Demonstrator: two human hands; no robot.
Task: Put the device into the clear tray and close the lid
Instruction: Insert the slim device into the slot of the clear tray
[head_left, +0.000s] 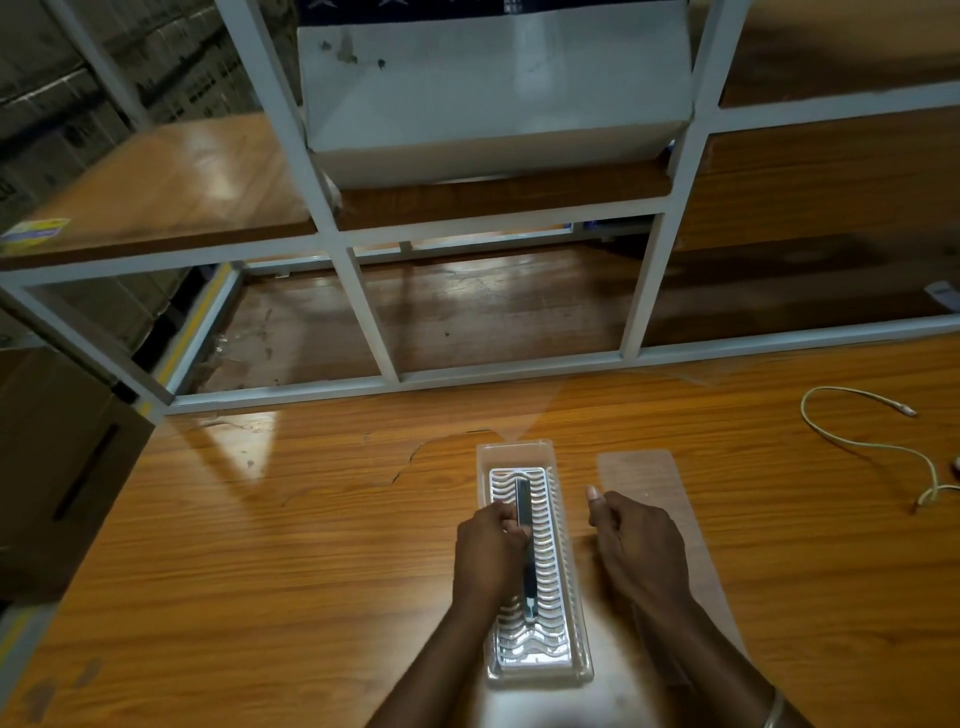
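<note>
Wooden table (260, 545) | one clear tray (566, 597) | one device (523, 512) pinched by left hand (491, 545) | right hand (639, 540) curled, empty

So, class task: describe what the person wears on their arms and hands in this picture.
Both forearms are bare, with no sleeves in view. The left hand and right hand wear no gloves or rings that show. A thin, pale metal bangle circles the right forearm.

Warehouse packing station: stacked cartons (78, 104), metal-framed shelving (363, 306), wooden workbench (260, 545).
</note>
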